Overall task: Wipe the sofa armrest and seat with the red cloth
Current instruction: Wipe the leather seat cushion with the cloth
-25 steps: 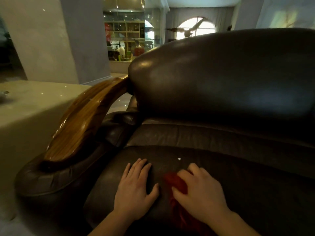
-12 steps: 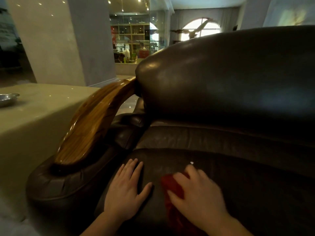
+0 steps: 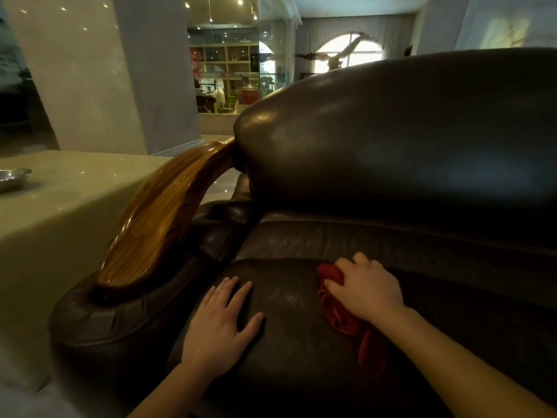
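Observation:
A dark brown leather sofa fills the view, with its seat cushion point(image 3: 295, 336) in front of me and a tall backrest point(image 3: 391, 152) behind. Its armrest point(image 3: 156, 224) on the left has a polished wooden top over a padded leather roll. My right hand point(image 3: 366, 286) presses the red cloth point(image 3: 334, 303) down on the seat near the back of the cushion; part of the cloth trails out under my wrist. Beside the armrest, my left hand point(image 3: 220, 324) lies flat on the seat with its fingers spread, holding nothing.
A pale stone side table point(image 3: 60, 206) stands left of the armrest with a small metal dish point(image 3: 12, 178) on it. A thick pillar point(image 3: 99, 73) rises behind the table. Far behind are glass shelves and an arched window.
My right hand has slid the red cloth away from me and to the right, toward the back of the seat. My left hand stays flat on the seat. The view has shifted slightly.

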